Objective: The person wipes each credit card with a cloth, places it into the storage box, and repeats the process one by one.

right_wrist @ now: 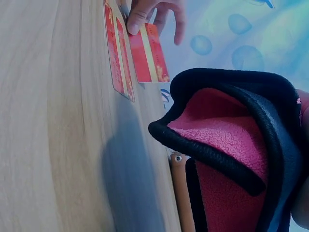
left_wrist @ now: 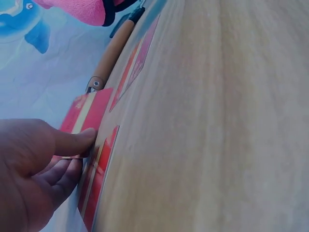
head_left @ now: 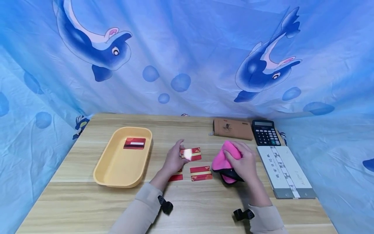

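My left hand (head_left: 173, 160) pinches a red card with a gold stripe (head_left: 197, 154) between thumb and fingers; in the left wrist view the card (left_wrist: 91, 110) is tilted up above the table. Another red and gold card (head_left: 201, 174) lies flat just in front of it. A further red card (head_left: 176, 177) is partly covered by my left wrist. My right hand (head_left: 246, 162) grips a folded pink fleece cloth with black edging (head_left: 225, 159), to the right of the cards. Seen from the right wrist, the cloth's pink inner folds (right_wrist: 217, 121) face the camera.
At left stands a yellow tray (head_left: 117, 172) with one red card (head_left: 134, 143) inside. A brown zipped wallet (head_left: 233, 129) and a black calculator (head_left: 266, 134) lie at the back right. A grey-white account book (head_left: 274, 175) lies on the right side of the wooden table (head_left: 204, 208).
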The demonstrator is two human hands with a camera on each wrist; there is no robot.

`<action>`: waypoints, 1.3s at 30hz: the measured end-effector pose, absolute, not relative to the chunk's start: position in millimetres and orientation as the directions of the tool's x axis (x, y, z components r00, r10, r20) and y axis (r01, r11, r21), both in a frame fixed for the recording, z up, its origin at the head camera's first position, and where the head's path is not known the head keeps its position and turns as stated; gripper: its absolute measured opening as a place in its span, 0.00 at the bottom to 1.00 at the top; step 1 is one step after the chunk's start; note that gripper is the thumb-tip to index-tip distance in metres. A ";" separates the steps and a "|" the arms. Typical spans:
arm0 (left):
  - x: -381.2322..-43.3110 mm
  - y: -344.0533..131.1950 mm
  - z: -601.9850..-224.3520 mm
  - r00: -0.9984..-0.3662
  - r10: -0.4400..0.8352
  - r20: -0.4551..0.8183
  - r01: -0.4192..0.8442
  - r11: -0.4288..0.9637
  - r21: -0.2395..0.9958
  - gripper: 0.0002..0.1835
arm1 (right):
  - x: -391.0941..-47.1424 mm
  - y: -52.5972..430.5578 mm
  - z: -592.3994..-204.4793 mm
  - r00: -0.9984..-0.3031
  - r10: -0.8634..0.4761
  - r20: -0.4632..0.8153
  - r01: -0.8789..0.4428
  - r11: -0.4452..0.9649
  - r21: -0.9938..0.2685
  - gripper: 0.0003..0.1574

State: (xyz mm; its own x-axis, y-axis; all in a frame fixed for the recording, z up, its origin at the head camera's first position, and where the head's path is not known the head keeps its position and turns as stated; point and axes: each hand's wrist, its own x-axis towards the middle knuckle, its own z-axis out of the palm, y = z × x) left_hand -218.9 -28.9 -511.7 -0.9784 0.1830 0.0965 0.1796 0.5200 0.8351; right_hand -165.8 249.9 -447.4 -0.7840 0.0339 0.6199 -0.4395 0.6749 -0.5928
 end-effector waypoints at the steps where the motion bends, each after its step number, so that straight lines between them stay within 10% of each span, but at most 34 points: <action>1: -218.9 -29.7 -511.8 -0.981 0.169 0.095 0.170 0.516 0.840 0.43 | -165.8 249.3 -447.1 -0.786 0.033 0.617 -0.440 0.672 -0.596 0.27; 11: -218.9 -33.2 -501.4 -0.997 0.061 0.046 0.061 0.291 0.955 0.13 | -168.0 244.0 -441.9 -0.764 0.027 0.645 -0.465 0.670 -0.579 0.28; 23: -202.0 -15.9 -430.0 -0.983 0.181 0.016 -0.015 -0.166 0.986 0.20 | -181.8 213.3 -414.3 -0.661 -0.050 0.749 -0.595 0.642 -0.483 0.27; 39: -188.1 -7.0 -414.0 -0.944 0.283 0.168 0.171 -0.014 0.985 0.22 | -182.0 161.7 -403.8 -0.632 -0.084 0.771 -0.611 0.666 -0.428 0.23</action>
